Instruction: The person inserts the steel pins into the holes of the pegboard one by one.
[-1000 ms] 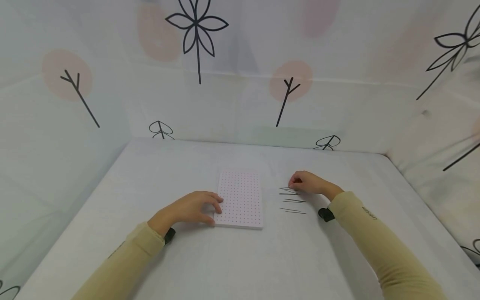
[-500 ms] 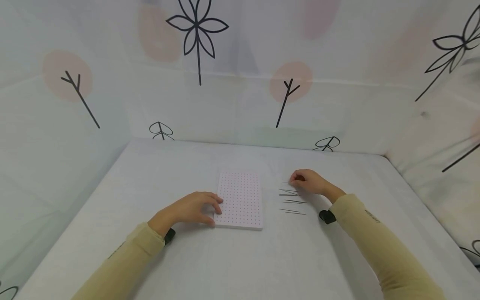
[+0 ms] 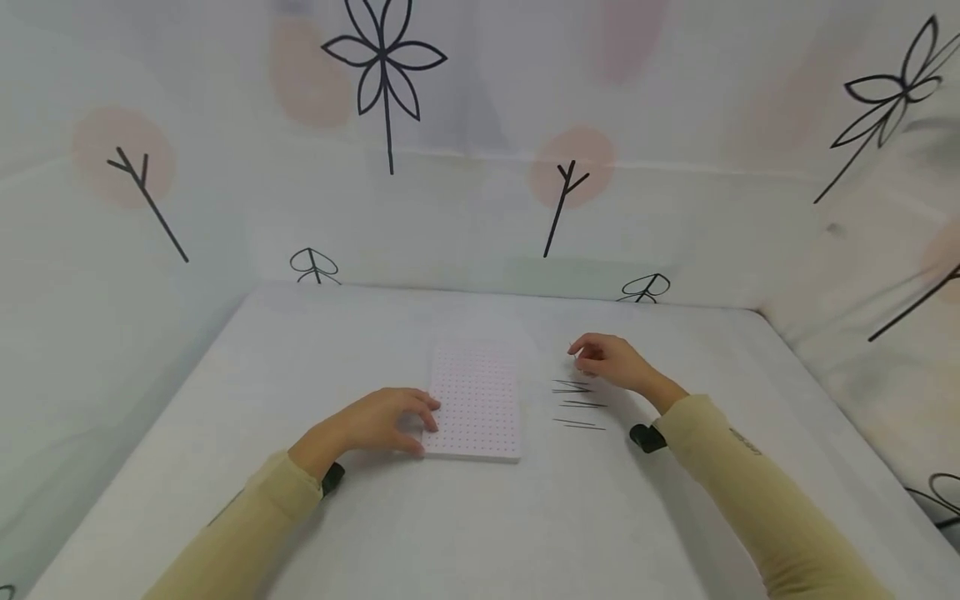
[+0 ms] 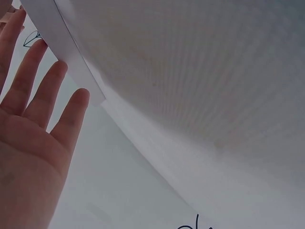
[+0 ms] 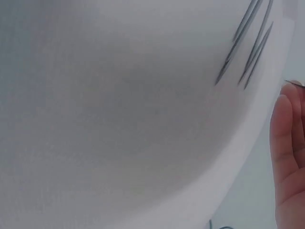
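A white pegboard with rows of small holes lies flat on the white table. My left hand rests at the board's left edge. In the left wrist view its fingers are extended, their tips against the board's side. To the right of the board, my right hand pinches a thin dark needle, held just above the table. Mostly the fingers hide it, with a pointed end showing in the right wrist view. Several similar needles lie roughly parallel below that hand, some of them crossing.
White cloth covers the table. Behind it stands a pale fabric backdrop with printed flowers and twigs, and fabric walls rise on both sides. Each wrist wears a small black camera.
From the top of the needle row, my right hand has moved slightly up and away, lifting one needle off the cloth and tilting it. My left hand stays on the board's edge.
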Available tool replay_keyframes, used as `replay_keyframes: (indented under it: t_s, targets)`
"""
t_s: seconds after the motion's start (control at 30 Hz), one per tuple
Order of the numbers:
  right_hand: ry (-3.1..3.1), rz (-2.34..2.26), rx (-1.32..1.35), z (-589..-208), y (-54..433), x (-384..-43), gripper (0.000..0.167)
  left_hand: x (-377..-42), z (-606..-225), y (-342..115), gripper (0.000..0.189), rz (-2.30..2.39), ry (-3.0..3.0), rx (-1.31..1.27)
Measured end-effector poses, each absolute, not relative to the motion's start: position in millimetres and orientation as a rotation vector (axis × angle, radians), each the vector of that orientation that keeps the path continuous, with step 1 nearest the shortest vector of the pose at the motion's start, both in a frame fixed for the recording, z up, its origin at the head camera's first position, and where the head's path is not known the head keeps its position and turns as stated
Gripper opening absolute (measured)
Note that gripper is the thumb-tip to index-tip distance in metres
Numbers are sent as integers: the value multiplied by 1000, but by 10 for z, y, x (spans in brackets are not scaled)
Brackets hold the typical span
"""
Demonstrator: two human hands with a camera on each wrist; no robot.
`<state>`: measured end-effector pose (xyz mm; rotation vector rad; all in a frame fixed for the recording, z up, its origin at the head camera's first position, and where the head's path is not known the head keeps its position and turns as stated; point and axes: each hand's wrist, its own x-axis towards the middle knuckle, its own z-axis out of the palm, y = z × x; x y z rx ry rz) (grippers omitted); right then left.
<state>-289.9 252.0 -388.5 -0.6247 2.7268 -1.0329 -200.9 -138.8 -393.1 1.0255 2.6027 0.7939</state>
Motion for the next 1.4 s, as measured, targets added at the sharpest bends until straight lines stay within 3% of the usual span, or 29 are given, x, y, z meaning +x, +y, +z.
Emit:
replay_keyframes:
  t_s: [0.6, 0.83, 1.4]
  targets:
    - [2623, -1267, -600, -3621, 2094, -2616, 20, -2000, -3949, -1405, 28, 774, 2615, 1040]
    - [2617, -1305, -611, -3867, 2071, -2804, 20, -1995, -3925, -1398, 28, 775, 2606, 1033]
    - [2652, -1324, -599, -3879, 1824, -2883, 12, -1992, -3920, -1408, 28, 782, 2606, 1051]
